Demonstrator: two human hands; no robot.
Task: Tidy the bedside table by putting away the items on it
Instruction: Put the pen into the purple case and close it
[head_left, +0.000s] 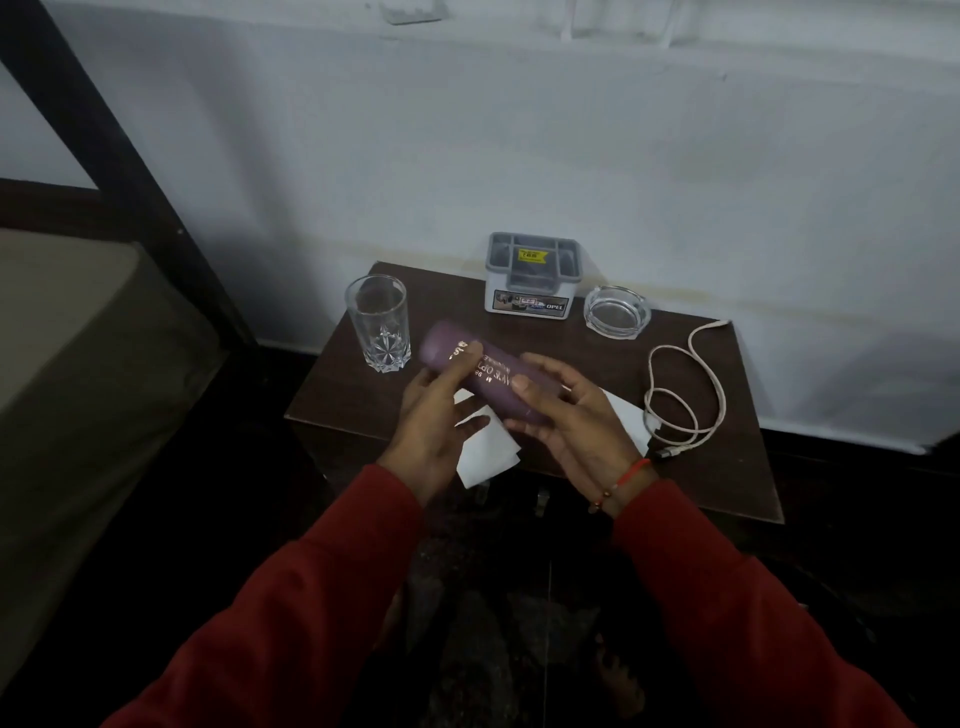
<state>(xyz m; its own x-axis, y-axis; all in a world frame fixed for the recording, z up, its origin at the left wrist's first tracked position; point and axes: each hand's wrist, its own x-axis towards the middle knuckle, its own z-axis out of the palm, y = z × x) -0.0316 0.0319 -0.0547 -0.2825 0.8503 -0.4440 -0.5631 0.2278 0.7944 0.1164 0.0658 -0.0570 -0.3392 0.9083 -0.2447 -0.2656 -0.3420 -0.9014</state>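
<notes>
A purple case with gold lettering (470, 364) is held above the dark wooden bedside table (737, 483). My left hand (434, 423) grips its near side, thumb on the lettering. My right hand (576, 421) wraps around its right end. Under my hands lies a white paper or tissue (488, 452), partly hidden. An empty cut-glass tumbler (379, 322) stands at the table's left. A grey plastic organiser box (532, 273) sits at the back, a glass ashtray (617, 312) to its right. A white charging cable (685, 395) lies coiled on the right.
A white wall (519, 156) rises directly behind the table. A bed with a dark frame post (130, 171) stands to the left. The floor below is dark, and my bare foot (618, 670) shows near the table's front.
</notes>
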